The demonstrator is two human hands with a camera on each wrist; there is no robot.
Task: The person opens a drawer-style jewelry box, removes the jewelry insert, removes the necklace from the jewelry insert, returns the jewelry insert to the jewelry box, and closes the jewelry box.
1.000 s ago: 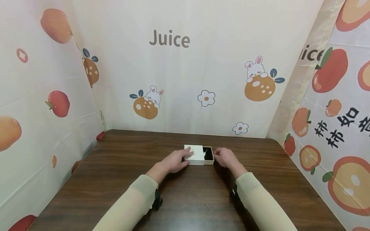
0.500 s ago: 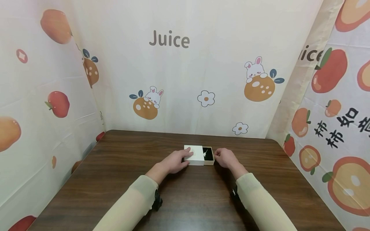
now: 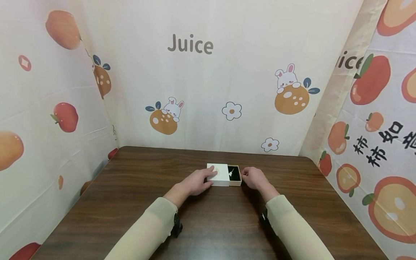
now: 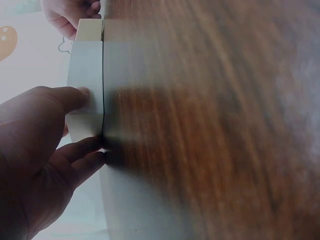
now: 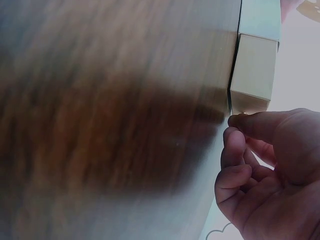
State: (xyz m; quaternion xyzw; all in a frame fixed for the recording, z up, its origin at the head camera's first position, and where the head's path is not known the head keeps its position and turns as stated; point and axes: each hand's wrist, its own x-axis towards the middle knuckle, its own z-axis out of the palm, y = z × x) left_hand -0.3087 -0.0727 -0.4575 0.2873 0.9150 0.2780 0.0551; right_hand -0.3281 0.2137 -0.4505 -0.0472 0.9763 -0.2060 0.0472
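Note:
A small white slide-out box (image 3: 222,177) lies on the table, with its cream inner drawer (image 3: 235,183) pulled partway out to the right. On the drawer's black lining sits a small silvery piece of jewellery (image 3: 231,172). My left hand (image 3: 195,181) grips the white outer sleeve; in the left wrist view its thumb (image 4: 77,97) presses the near side and other fingers reach round the left end. My right hand (image 3: 255,177) pinches at the drawer's right end, thumb and forefinger together in the right wrist view; what lies between them is mostly hidden.
The dark wood-grain table (image 3: 146,159) ends at a back edge just beyond the box. Curtains (image 3: 227,72) printed with fruit and rabbits hang behind it and along both sides. A black wrist camera (image 3: 177,225) sits under the left cuff.
The drawer has slid very slightly farther right out of the sleeve, together with my right hand. My left hand and the sleeve stay nearly still.

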